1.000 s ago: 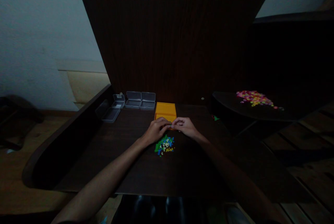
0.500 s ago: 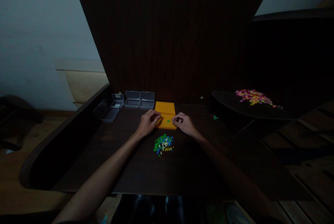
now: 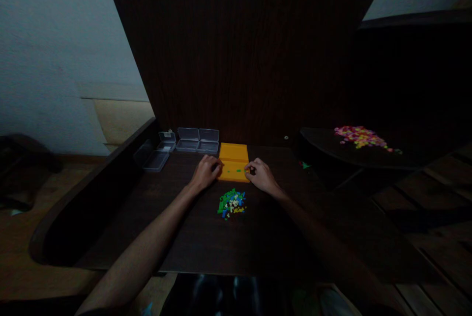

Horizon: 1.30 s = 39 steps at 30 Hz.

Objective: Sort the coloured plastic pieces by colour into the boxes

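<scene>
An open yellow plastic box (image 3: 233, 177) lies on the dark table between my hands, its lid (image 3: 234, 151) folded back. Inside it are a green piece (image 3: 239, 170) and a smaller green bit (image 3: 228, 171). My left hand (image 3: 206, 172) is at the box's left edge, fingers curled; anything in them is hidden. At the right edge, the thumb and forefinger of my right hand (image 3: 261, 175) are bent together in a pinch. A speck of green shows by those fingertips, too small to name. Nearer me lies a pile of small toy bricks (image 3: 231, 203) in green, blue, white and yellow.
Several clear lidded plastic boxes (image 3: 188, 146) stand open at the table's back left. A heap of pink, red and yellow beads (image 3: 363, 137) sits on a raised shelf (image 3: 328, 151) at right. Beside that shelf lies a green scrap (image 3: 304, 165). A tall dark panel (image 3: 254, 60) rises behind.
My left hand has drawn back left from over the yellow box, and a small green bit now shows inside. My right hand has stayed almost in place.
</scene>
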Motion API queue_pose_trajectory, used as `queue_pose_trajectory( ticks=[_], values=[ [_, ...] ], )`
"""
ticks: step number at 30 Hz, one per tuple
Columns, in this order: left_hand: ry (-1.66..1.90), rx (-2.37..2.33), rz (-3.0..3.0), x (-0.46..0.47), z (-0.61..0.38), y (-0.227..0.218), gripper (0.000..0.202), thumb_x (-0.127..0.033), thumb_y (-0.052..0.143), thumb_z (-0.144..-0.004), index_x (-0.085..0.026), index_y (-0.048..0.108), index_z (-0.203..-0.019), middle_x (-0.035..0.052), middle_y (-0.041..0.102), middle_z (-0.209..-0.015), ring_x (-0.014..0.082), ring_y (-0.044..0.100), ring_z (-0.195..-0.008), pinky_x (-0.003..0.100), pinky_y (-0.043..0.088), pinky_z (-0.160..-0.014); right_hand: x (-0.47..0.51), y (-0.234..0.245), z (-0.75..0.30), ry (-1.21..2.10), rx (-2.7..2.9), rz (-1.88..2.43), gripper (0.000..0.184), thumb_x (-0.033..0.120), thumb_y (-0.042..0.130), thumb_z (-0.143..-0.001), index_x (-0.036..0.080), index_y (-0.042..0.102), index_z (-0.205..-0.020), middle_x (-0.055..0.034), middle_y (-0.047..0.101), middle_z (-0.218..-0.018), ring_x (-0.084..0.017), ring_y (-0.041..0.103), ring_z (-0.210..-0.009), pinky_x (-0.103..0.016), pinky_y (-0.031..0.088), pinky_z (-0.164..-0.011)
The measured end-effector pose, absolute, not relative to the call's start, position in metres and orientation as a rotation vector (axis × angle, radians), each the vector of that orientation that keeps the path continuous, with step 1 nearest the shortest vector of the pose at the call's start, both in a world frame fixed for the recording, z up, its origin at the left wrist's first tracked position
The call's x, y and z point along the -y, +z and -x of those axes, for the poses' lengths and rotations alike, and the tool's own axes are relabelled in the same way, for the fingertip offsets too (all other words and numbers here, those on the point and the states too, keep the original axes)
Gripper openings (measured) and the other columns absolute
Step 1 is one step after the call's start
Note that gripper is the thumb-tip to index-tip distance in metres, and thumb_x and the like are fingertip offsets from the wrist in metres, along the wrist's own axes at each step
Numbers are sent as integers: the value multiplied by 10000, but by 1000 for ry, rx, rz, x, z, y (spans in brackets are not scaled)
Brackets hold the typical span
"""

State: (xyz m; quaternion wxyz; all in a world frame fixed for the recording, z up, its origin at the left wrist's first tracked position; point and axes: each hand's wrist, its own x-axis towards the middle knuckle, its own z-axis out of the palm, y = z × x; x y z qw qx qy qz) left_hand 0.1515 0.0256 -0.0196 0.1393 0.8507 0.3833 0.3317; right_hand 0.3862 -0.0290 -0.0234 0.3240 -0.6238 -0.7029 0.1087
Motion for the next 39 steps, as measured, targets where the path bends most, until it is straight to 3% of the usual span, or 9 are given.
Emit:
queue_pose_trajectory(
  ticks=[14,23,33,39],
  values=[
    [970,-1271,-2358,-27,-160,-23,115,-150,603,-765,-173,713,-791,65,570,-970,232,527,-1000,397,421,-948,28,-27,-385,154,1867,1702,87,156,636,-744,189,709,-779,-10,562,-779,-129,552,-711,-223,401,-631],
    [927,-1320,-2250,-24,-161,-22,96,-163,650,-725,-192,732,-768,55,577,-965,229,537,-989,408,425,-964,27,-30,-385,158,1861,1700,100,151,625,-753,192,713,-777,-16,586,-784,-130,561,-709,-225,408,-647],
    [932,-1261,-2255,-19,-158,-21,168,-196,558,-807,-190,726,-805,60,608,-950,229,554,-1002,402,429,-958,29,-27,-382,172,1829,1710,109,136,626,-739,177,718,-783,-20,607,-784,-129,578,-708,-223,416,-641],
    [1053,-1179,-2181,-20,-152,-18,342,-98,400,-807,-191,720,-881,59,594,-1008,209,554,-1034,383,423,-983,29,-25,-383,179,1841,1717,114,147,633,-731,183,728,-781,-21,611,-783,-136,584,-715,-228,427,-655]
  ],
)
